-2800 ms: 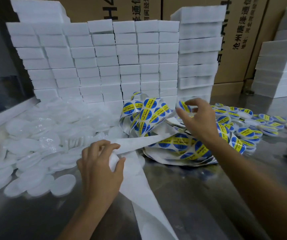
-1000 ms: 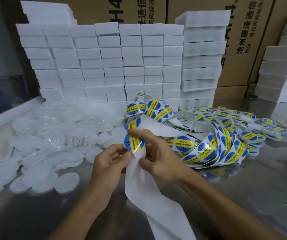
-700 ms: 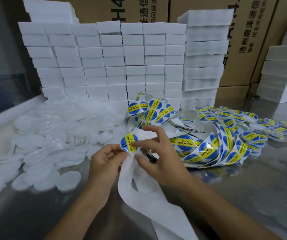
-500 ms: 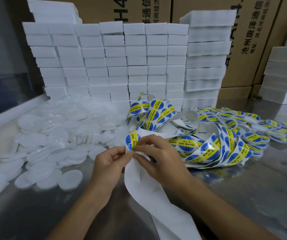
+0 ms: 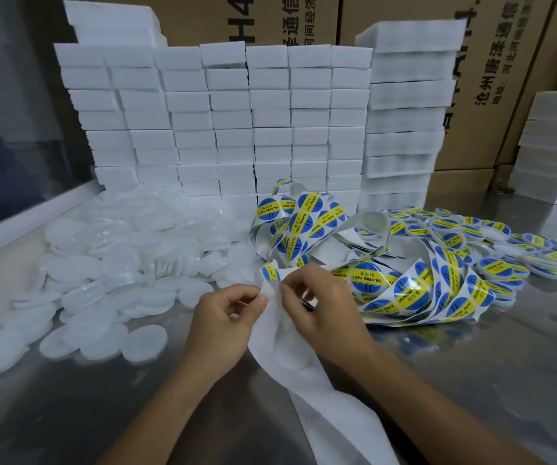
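Note:
A long white backing strip runs from the bottom edge up to my hands and on into a tangled strip of round blue-and-yellow labels. My left hand pinches the strip's edge. My right hand pinches the strip just to the right, beside one round label that sticks up at the strip's top. Both hands are close together above the steel table.
A heap of plain white round lids lies at the left. Labelled lids are piled at the right. White foam blocks are stacked behind, with cardboard boxes at the back and more foam blocks at far right.
My right hand came back from the pile of labelled lids at the right to the strip. Both hands now pinch the backing near one label, which has turned edge-on.

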`<state>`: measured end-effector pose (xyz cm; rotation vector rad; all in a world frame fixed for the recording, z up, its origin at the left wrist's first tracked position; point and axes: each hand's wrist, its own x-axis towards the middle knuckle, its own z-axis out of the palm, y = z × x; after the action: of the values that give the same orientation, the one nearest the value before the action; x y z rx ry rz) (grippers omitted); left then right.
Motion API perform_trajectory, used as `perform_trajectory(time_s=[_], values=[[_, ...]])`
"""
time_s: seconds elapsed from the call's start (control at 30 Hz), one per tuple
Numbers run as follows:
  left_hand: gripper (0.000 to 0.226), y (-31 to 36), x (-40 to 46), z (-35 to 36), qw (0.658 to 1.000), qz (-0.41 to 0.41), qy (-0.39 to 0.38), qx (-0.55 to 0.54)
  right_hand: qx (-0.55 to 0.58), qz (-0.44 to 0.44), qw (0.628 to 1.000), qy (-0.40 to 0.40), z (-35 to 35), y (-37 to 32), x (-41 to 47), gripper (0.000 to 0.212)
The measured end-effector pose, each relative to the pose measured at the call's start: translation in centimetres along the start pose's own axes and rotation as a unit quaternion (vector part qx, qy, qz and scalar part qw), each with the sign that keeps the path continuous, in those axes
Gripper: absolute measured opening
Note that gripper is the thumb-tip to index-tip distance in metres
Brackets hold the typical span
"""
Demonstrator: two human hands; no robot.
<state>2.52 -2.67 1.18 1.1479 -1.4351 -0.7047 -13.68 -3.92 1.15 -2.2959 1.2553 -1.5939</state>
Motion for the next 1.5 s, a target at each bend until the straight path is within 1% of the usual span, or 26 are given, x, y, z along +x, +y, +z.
perform_trajectory(time_s=[0.07,0.1,0.17,0.2,0.27,0.3,0.33,0.37,0.43,0.47,0.5,0.57,0.63,0.7,0.77,0.83,0.87,0.97,1.03,1.07,1.13,1.17,1.23,1.3,1.4,1.5], values=[[0.024,-0.3,0.1,-0.1,1.0,-0.001,-0.002,0.017,0.089,0.145,0.985,0.02,-0.2,0.1,0.3,0.013],[0.023,-0.5,0.1,-0.2,1.0,-0.004,0.003,0.025,0.133,0.215,0.967,0.03,-0.5,0.1,0.6,0.015],[0.023,-0.8,0.2,-0.3,0.999,-0.012,0.023,0.034,0.225,0.327,0.917,0.047,-1.0,0.3,1.1,0.018],[0.024,-0.8,0.3,-0.3,0.999,-0.018,0.031,0.033,0.277,0.366,0.887,0.054,-1.2,0.2,1.2,0.02],[0.024,-1.0,0.4,-0.4,0.998,-0.024,0.046,0.047,0.36,0.403,0.839,0.069,-1.5,-0.1,1.4,0.022],[0.019,-1.1,0.4,-0.5,0.995,-0.021,0.053,0.08,0.381,0.406,0.828,0.071,-1.5,-0.4,1.5,0.021],[0.013,-1.2,0.5,-0.8,0.988,-0.011,0.059,0.139,0.393,0.404,0.823,0.07,-1.5,-0.7,1.5,0.018],[0.015,-1.4,0.6,-1.1,0.973,0.001,0.062,0.224,0.402,0.397,0.822,0.07,-1.4,-1.0,1.5,0.015],[0.036,-1.9,0.7,-1.9,0.909,0.004,0.047,0.415,0.422,0.376,0.822,0.07,-1.4,-1.5,1.6,0.011],[0.05,-2.1,0.9,-2.2,0.878,-0.009,0.028,0.478,0.429,0.369,0.821,0.07,-1.5,-1.7,1.6,0.01],[0.061,-2.3,1.0,-2.5,0.858,-0.024,0.002,0.514,0.431,0.364,0.823,0.068,-1.5,-1.9,1.6,0.011],[0.075,-3.0,1.3,-3.0,0.842,-0.046,-0.054,0.534,0.422,0.354,0.832,0.062,-1.6,-2.3,1.6,0.012],[0.078,-3.4,1.4,-3.2,0.831,-0.069,-0.095,0.544,0.42,0.346,0.837,0.061,-1.7,-2.6,1.6,0.011],[0.076,-3.4,1.3,-3.3,0.821,-0.066,-0.103,0.557,0.413,0.335,0.845,0.063,-1.8,-2.8,1.6,0.011],[0.075,-2.8,1.2,-3.3,0.825,-0.042,-0.084,0.557,0.397,0.329,0.855,0.058,-2.0,-3.0,1.5,0.014],[0.084,-2.4,1.1,-3.4,0.843,-0.031,-0.079,0.531,0.382,0.329,0.862,0.049,-2.1,-3.1,1.5,0.016],[0.087,-2.3,1.1,-3.4,0.852,-0.032,-0.085,0.516,0.375,0.329,0.866,0.046,-2.2,-3.1,1.5,0.018],[0.084,-2.2,1.0,-3.6,0.876,-0.058,-0.106,0.467,0.369,0.327,0.869,0.04,-2.2,-2.9,1.4,0.026],[0.093,-2.0,1.0,-4.0,0.88,-0.073,-0.131,0.451,0.372,0.319,0.871,0.042,-2.2,-2.7,1.5,0.031],[0.096,-1.9,1.0,-4.1,0.876,-0.071,-0.142,0.456,0.371,0.316,0.872,0.048,-2.2,-2.7,1.6,0.029],[0.087,-1.9,1.1,-4.4,0.867,-0.062,-0.148,0.471,0.352,0.309,0.881,0.063,-2.1,-2.5,1.6,0.017],[0.074,-2.0,1.1,-4.4,0.869,-0.06,-0.137,0.472,0.342,0.302,0.888,0.066,-2.0,-2.4,1.6,0.011],[0.042,-2.3,1.4,-4.6,0.881,-0.058,-0.107,0.457,0.336,0.295,0.892,0.068,-1.9,-2.2,1.6,0.007],[0.025,-2.5,1.5,-4.9,0.894,-0.061,-0.083,0.436,0.356,0.294,0.884,0.077,-1.9,-2.1,1.6,0.007],[0.024,-2.8,1.6,-5.1,0.91,-0.075,-0.057,0.404,0.352,0.29,0.887,0.08,-1.8,-2.0,1.6,0.007],[0.029,-3.0,1.6,-5.0,0.91,-0.085,-0.03,0.405,0.354,0.29,0.885,0.081,-1.8,-2.0,1.5,0.009]])
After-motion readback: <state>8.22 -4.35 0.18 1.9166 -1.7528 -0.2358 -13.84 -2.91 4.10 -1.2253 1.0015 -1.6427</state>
